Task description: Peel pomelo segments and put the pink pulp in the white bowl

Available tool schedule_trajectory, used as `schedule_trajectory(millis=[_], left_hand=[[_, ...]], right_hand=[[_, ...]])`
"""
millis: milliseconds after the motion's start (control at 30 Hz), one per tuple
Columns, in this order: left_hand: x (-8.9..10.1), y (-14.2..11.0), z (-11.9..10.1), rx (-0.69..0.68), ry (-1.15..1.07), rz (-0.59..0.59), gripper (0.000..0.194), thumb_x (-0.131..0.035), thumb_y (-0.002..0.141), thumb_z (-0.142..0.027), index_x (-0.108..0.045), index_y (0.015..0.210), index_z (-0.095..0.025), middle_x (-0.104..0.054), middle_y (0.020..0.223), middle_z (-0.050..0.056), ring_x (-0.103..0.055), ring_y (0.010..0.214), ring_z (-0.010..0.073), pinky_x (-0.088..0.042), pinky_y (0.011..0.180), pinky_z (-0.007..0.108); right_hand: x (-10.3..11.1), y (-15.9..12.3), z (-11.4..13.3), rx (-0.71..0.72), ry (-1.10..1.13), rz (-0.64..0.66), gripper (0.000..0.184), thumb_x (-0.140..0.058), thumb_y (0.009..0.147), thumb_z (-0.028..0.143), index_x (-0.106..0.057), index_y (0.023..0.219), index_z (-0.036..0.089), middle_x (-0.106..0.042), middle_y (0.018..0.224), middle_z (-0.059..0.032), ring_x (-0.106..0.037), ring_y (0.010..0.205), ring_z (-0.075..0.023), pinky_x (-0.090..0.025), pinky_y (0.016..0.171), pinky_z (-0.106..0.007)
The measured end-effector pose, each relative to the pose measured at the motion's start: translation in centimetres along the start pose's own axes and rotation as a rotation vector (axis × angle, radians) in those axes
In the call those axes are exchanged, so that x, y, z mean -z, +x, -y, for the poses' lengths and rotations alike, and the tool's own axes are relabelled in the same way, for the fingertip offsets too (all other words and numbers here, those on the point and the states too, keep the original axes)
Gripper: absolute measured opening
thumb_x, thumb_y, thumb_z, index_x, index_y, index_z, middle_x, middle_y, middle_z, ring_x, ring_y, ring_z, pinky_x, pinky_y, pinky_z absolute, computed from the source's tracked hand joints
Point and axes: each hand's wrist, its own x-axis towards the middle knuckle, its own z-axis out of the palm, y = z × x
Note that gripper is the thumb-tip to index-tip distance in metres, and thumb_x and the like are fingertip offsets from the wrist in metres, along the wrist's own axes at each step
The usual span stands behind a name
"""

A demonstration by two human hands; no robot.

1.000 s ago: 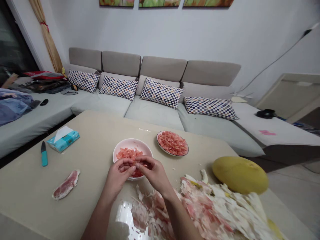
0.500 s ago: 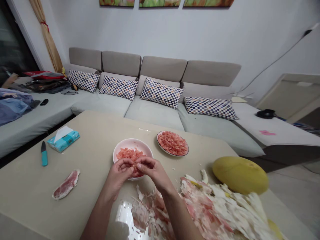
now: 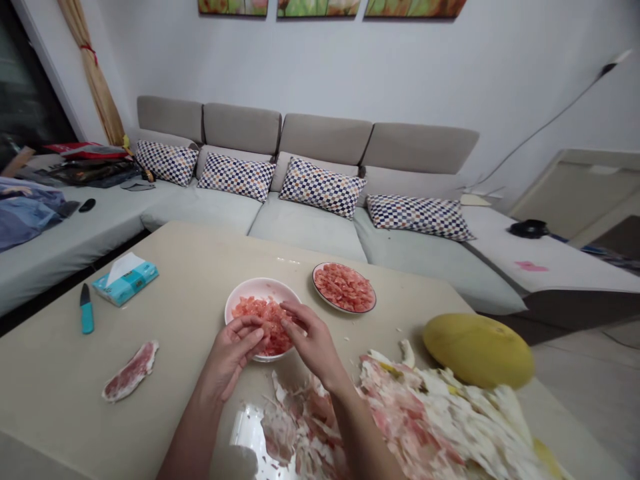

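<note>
Beige table (image 3: 200,267) — bowl (image 3: 240,297), plate (image 3: 320,297), pomelo (image 3: 477,350), peels (image 3: 425,420), knife (image 3: 87,310), tissues (image 3: 125,280).

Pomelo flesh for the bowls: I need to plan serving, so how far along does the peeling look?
Well along. Done: the plate is heaped with pink flesh, and a big pile of peel and pith lies at the table's near edge. In hand: the left hand and right hand meet over the part-filled white bowl. Left: a whole yellow pomelo and one unpeeled segment.

one head-worn view looks forward and down across the table (image 3: 190,267) from close above, facing the sofa (image 3: 310,227) and wall.
</note>
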Motion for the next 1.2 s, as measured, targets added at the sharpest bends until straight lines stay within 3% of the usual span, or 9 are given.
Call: schedule_trajectory(millis=[167, 300, 467, 600, 867, 1033, 1200], left_hand=[[0.1, 0.0, 0.2, -0.036, -0.002, -0.027, 0.026, -0.085, 0.067, -0.021, -0.072, 0.088, -0.015, -0.074, 0.093, 0.003, -0.068, 0.083, 0.0098, -0.055, 0.081, 0.018], [0.3, 0.0, 0.3, -0.038, 0.021, -0.02, 0.026, -0.083, 0.069, -0.025, -0.071, 0.09, -0.016, -0.072, 0.091, 0.002, -0.067, 0.08, 0.0101, -0.055, 0.077, 0.02], [0.0, 0.1, 0.4, -0.116, 0.157, -0.009, 0.032, -0.083, 0.069, -0.031, -0.07, 0.095, -0.017, -0.073, 0.095, 0.005, -0.068, 0.088, 0.0157, -0.054, 0.079, 0.024], [-0.2, 0.2, 0.5, -0.187, 0.194, -0.044, 0.03, -0.083, 0.067, -0.033, -0.07, 0.088, -0.016, -0.072, 0.087, 0.004, -0.068, 0.082, 0.0158, -0.054, 0.075, 0.024], [0.1, 0.3, 0.5, -0.149, 0.245, -0.07, 0.032, -0.081, 0.068, -0.036, -0.069, 0.089, -0.015, -0.075, 0.087, 0.006, -0.07, 0.077, 0.0164, -0.057, 0.072, 0.026], [0.9, 1.7, 0.9, -0.265, 0.417, -0.118, 0.031, -0.074, 0.072, -0.037, -0.07, 0.092, -0.014, -0.076, 0.097, 0.011, -0.072, 0.087, 0.0241, -0.058, 0.08, 0.036], [1.5, 3.0, 1.3, -0.357, 0.492, -0.144, 0.031, -0.07, 0.069, -0.024, -0.074, 0.099, -0.016, -0.073, 0.115, 0.014, -0.069, 0.104, 0.027, -0.05, 0.098, 0.042]], right_hand=[[-1.3, -1.0, 1.3, 0.153, -0.086, 0.103, 0.021, -0.072, 0.083, 0.027, -0.072, 0.103, 0.022, -0.071, 0.106, -0.0075, -0.066, 0.1, -0.0226, -0.053, 0.09, -0.037], [-2.1, -1.5, 1.6, 0.281, -0.165, 0.049, 0.015, -0.071, 0.082, 0.018, -0.072, 0.097, 0.021, -0.071, 0.096, -0.0062, -0.065, 0.093, -0.0206, -0.053, 0.085, -0.035], [-2.0, -1.7, 1.3, 0.33, -0.238, 0.068, 0.02, -0.065, 0.086, 0.016, -0.073, 0.104, 0.023, -0.071, 0.099, -0.0073, -0.066, 0.093, -0.0201, -0.053, 0.085, -0.034], [-2.1, -1.8, 1.6, 0.266, -0.2, 0.115, 0.022, -0.064, 0.088, 0.02, -0.074, 0.107, 0.025, -0.074, 0.099, -0.0067, -0.068, 0.093, -0.0203, -0.054, 0.084, -0.034], [-2.7, -1.3, 0.6, -0.072, 0.028, 0.114, 0.018, -0.066, 0.081, 0.031, -0.073, 0.087, 0.015, -0.075, 0.085, -0.0078, -0.071, 0.074, -0.02, -0.057, 0.069, -0.03], [-1.5, 0.8, -0.6, -0.032, -0.17, 0.212, 0.022, -0.059, 0.084, 0.031, -0.072, 0.093, 0.015, -0.077, 0.088, -0.0071, -0.071, 0.079, -0.0201, -0.057, 0.074, -0.031], [0.4, 2.6, -1.2, 0.025, -0.412, 0.192, 0.029, -0.057, 0.082, 0.019, -0.072, 0.106, 0.016, -0.075, 0.104, -0.0114, -0.07, 0.09, -0.0229, -0.054, 0.085, -0.037]])
